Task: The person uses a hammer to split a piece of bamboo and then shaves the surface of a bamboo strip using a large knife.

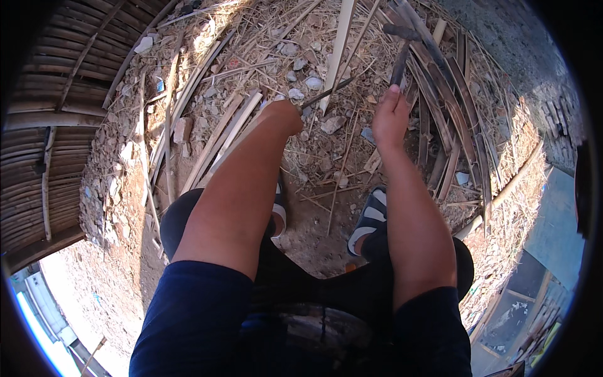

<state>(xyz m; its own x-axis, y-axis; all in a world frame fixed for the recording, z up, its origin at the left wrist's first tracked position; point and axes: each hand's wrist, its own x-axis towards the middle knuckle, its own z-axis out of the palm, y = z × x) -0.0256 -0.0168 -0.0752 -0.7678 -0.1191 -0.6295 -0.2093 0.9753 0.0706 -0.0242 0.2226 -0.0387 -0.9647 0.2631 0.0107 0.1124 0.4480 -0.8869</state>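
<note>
**Both hands on tools over a bamboo-strewn dirt floor**

Head view, looking straight down. The person stands with both bare forearms stretched forward over a dirt floor (314, 232) littered with stones, dry straw and split cane.

The left hand (284, 116) is closed into a fist, knuckles away from the camera, clamped on the near end of a thin dark metal rod (326, 93). The rod runs up and right from the fist, low over the rubble, its far tip near a pale flat wooden slat (339, 44) that lies almost upright in the picture.

The right hand (391, 116) is wrapped around the lower end of a dark straight handle of a hammer-like tool (400, 63). The thumb lies up along the handle, fingers are curled shut round it. The handle rises away from the hand to a dark crosswise head (402, 31) at the top; whether the head touches the bamboo beneath cannot be told.

Just right of that hand lies a bundle of long brown split bamboo strips (452, 107), curving down toward the lower right. More pale bamboo strips (220, 135) lie diagonally left of the left fist. Grey stones (313, 81) sit scattered between the two hands and beyond.

Below, a foot in a dark sandal with white stripes (370, 217) stands on the dirt under the right forearm; a second sandal (278, 213) shows partly behind the left forearm. Dark blue sleeves cover both upper arms. A woven bamboo wall (56, 107) curves along the left edge.
</note>
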